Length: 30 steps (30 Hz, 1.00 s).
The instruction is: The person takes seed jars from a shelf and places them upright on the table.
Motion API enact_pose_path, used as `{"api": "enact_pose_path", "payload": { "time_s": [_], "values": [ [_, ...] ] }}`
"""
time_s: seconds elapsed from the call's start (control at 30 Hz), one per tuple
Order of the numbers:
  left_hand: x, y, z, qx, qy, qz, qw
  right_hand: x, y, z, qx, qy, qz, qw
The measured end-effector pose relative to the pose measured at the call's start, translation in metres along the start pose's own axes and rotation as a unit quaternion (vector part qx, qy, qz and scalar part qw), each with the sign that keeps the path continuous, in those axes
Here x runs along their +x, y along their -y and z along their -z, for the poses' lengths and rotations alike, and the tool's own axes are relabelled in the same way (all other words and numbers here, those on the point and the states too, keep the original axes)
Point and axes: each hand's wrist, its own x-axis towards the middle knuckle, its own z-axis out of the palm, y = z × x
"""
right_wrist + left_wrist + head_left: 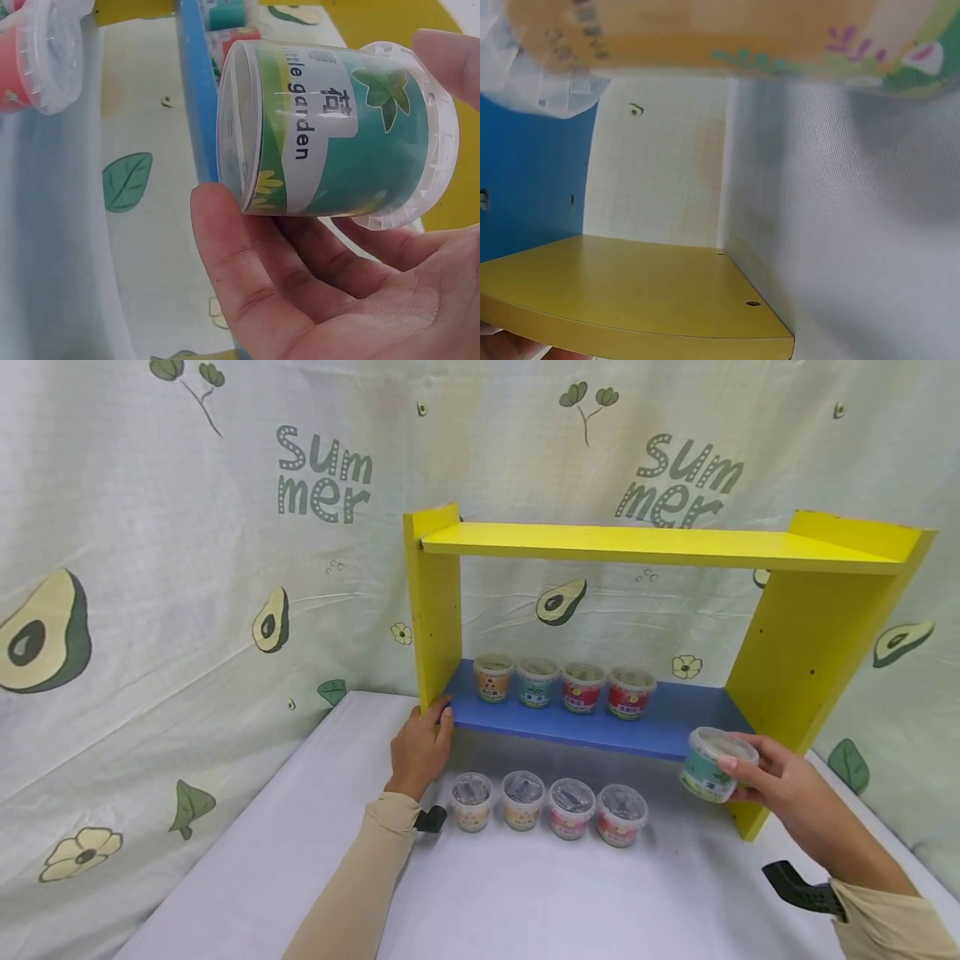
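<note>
My right hand holds a clear-lidded plastic tub with a teal label, in front of the right end of the blue lower shelf. In the right wrist view the label on this teal tub reads "little garden", with a green leaf picture; thumb and fingers lie on either side of it. My left hand grips the lower front of the yellow left side panel. Its fingers show past that panel's edge in the left wrist view. Orange, teal and red tubs stand in a row on the blue shelf.
Below the shelf, on the white table, several lidded tubs with orange and pink labels form another row. A yellow top board spans the rack above. Behind hangs a cloth printed with avocados.
</note>
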Motion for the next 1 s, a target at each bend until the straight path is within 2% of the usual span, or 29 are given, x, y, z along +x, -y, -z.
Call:
{"api": "enact_pose_path", "payload": {
  "time_s": [0.33, 0.67, 1.0],
  "values": [
    [0.0, 0.001, -0.001, 0.0, -0.006, -0.008, 0.9999, -0.007, -0.009, -0.005, 0.001, 0.001, 0.002, 1.0],
    [0.001, -0.002, 0.0, -0.003, 0.009, 0.005, 0.9999, -0.007, -0.023, -0.014, 0.003, 0.035, -0.017, 0.999],
    [0.0, 0.0, 0.0, -0.006, -0.003, -0.005, 1.0, -0.003, -0.039, -0.023, 0.04, 0.064, -0.032, 0.997]
  ]
}}
